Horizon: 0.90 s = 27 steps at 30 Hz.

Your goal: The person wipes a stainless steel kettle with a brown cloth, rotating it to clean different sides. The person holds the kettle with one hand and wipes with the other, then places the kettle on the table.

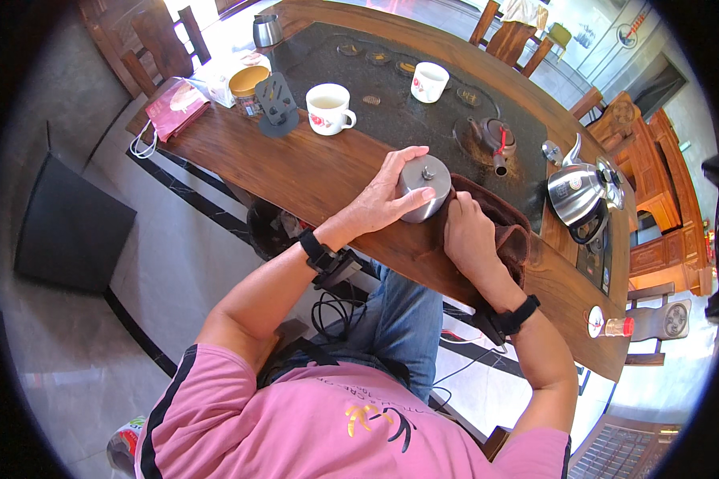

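My left hand (376, 206) grips a lidded metal canister (420, 173) around its side, with the thumb over the lid's near rim. The lid has a small round knob on top. On the other side, my right hand (470, 236) holds a dark brown cloth (512, 230) bunched against the canister's wall; its fingertips are partly hidden. Part of the cloth drapes on the wooden table (323, 173) by the dark tea tray (383, 126). Whether the canister's base touches the table is hard to see.
Beyond my hands are a white floral mug (328, 111), a white cup (429, 82) and a brown side-handled teapot (492, 138). A steel kettle (575, 185) stands at right. Leftward are a black phone stand (276, 105), a tub (249, 81) and a pink paper bag (177, 111).
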Tool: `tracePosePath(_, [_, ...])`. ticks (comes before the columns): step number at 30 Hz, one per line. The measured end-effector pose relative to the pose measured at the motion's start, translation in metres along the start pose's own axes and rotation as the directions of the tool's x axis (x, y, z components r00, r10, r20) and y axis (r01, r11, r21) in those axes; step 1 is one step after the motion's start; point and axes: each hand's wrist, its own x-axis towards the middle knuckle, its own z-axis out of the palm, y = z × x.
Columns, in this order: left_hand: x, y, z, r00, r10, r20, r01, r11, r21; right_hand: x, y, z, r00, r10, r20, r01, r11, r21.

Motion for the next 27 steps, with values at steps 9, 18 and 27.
tracePosePath(9, [-0.002,-0.002,0.002,1.0,-0.01,-0.007,0.01,1.0,0.001,0.027,0.046,-0.049,0.802,0.363,0.474,-0.487,-0.06,0.871])
tracePosePath(18, [0.001,-0.008,0.002,0.997,0.049,0.053,-0.055,0.991,0.118,0.064,0.003,-0.022,0.794,0.44,0.419,-0.561,0.265,0.785])
tracePosePath(27, [-0.003,0.001,0.007,0.998,0.064,-0.002,-0.062,0.975,0.215,0.05,-0.006,-0.002,0.953,0.25,0.172,-0.282,0.525,0.803])
